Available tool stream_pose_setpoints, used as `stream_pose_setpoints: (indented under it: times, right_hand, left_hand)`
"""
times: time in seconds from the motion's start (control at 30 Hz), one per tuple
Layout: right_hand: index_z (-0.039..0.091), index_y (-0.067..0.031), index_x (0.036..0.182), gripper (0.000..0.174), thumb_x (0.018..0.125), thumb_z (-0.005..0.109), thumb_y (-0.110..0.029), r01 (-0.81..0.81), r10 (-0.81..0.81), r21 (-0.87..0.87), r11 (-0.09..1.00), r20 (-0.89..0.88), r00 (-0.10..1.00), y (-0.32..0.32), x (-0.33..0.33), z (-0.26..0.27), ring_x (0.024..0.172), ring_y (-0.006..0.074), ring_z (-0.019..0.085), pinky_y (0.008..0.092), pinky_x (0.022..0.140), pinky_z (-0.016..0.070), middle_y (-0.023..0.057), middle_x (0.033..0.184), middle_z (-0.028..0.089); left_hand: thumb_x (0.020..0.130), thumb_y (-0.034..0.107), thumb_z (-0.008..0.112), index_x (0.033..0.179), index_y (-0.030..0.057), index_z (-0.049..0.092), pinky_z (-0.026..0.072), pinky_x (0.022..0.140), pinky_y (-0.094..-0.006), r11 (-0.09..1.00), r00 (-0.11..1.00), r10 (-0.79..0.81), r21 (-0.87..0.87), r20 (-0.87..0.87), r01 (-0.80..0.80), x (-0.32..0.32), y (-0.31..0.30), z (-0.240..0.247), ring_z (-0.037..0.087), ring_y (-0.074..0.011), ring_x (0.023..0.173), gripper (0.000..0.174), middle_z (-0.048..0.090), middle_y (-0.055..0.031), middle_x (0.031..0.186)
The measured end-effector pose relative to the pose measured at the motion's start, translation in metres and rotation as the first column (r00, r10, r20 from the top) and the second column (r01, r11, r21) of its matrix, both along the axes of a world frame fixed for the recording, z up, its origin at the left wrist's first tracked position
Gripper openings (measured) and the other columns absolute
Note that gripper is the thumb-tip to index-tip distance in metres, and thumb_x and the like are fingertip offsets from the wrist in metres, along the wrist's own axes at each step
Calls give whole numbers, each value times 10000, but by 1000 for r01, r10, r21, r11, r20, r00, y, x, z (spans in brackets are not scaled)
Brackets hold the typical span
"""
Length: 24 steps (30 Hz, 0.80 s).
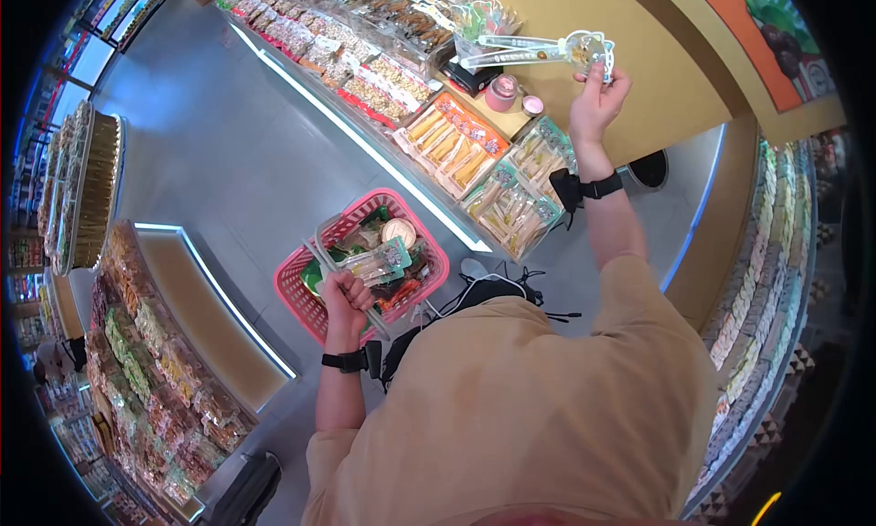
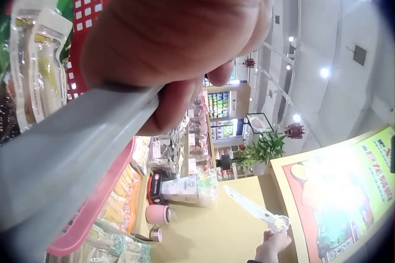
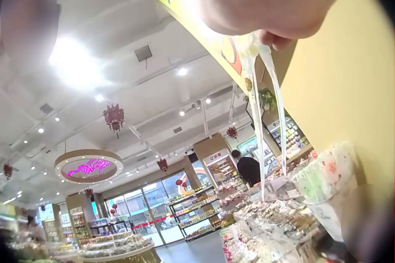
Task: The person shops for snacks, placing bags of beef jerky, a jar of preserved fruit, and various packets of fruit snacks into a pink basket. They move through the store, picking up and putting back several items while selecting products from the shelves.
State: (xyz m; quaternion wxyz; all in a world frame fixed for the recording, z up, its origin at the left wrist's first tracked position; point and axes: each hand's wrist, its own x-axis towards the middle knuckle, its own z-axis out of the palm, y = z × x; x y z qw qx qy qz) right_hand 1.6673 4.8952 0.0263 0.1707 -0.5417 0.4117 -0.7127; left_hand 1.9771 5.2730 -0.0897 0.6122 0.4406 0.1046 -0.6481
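Note:
My left hand [image 1: 347, 300] grips the grey handles [image 2: 74, 152] of a pink plastic basket [image 1: 285, 284]. Inside the basket lie several packets, among them a clear pack [image 1: 379, 263] with a teal label and a round pale-lidded tub [image 1: 399, 231]. My right hand [image 1: 599, 106] is raised over the yellowish counter, pinching two long, clear plastic strips [image 1: 520, 54] at their round, decorated ends. In the right wrist view the strips [image 3: 259, 127] hang down from the fingers, spread slightly apart. What kind of thing they are, I cannot tell.
Beside the counter [image 1: 657, 88] stand a pink jar [image 1: 500, 93] and a small pink cup [image 1: 533, 106]. Packaged snacks [image 1: 452, 143] fill the display in front. Another stocked display [image 1: 164, 362] stands at left, curved shelves [image 1: 757, 298] at right. A printed sign [image 2: 345, 195] rises behind the counter.

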Motion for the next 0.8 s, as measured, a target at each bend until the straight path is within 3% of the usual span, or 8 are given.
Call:
stream_pose_setpoints:
  times: [0.17, 0.37, 0.5, 0.63, 0.73, 0.8]
  right_hand:
    - [437, 10, 1082, 195, 995, 519, -144, -25, 16, 142, 990, 67, 998, 67, 1, -25, 713, 117, 612, 247, 650, 498, 96, 952, 589]
    - [465, -34, 1055, 175, 981, 553, -166, -252, 196, 336, 907, 190, 962, 146, 45, -55, 653, 90, 588, 235, 596, 489, 31, 857, 578]
    - [490, -21, 982, 196, 945, 605, -175, -400, 408, 575, 714, 123, 905, 204, 100, -99, 582, 113, 597, 258, 494, 483, 59, 799, 576]
    - [455, -10, 996, 202, 965, 577, -167, -521, 538, 743, 420, 258, 802, 237, 160, -153, 622, 153, 612, 291, 548, 536, 90, 834, 576]
    - [505, 5, 1054, 257, 964, 572, -226, -588, 382, 785, 196, 491, 783, 246, 196, -167, 618, 142, 618, 299, 530, 524, 84, 809, 595]
    - [512, 8, 1081, 270, 979, 537, -240, -581, 382, 787, 206, 482, 788, 251, 218, -175, 630, 142, 616, 302, 538, 529, 89, 821, 606]
  left_hand:
    - [845, 291, 492, 610, 174, 302, 206, 397, -262, 990, 990, -143, -19, 1, 143, 30, -10, 0, 198, -83, 398, 324, 209, 57, 495]
    - [852, 294, 488, 614, 176, 309, 216, 400, -259, 967, 967, -253, -13, 2, 253, 51, -10, 2, 201, -79, 400, 320, 212, 58, 494]
    - [850, 299, 488, 604, 183, 295, 214, 398, -261, 961, 961, -277, -22, -13, 276, 62, -8, 1, 200, -81, 396, 334, 211, 59, 492]
    - [845, 302, 492, 602, 186, 291, 214, 394, -260, 962, 962, -273, -33, -14, 273, 68, -2, 5, 200, -83, 393, 336, 212, 56, 489]
    - [839, 301, 498, 601, 185, 294, 219, 392, -257, 964, 965, -262, -46, -22, 261, 72, 4, 10, 205, -82, 392, 334, 216, 55, 486]
    - [834, 300, 506, 605, 185, 304, 219, 392, -256, 961, 963, -270, -74, -22, 268, 79, 9, 9, 209, -82, 392, 327, 216, 54, 486]
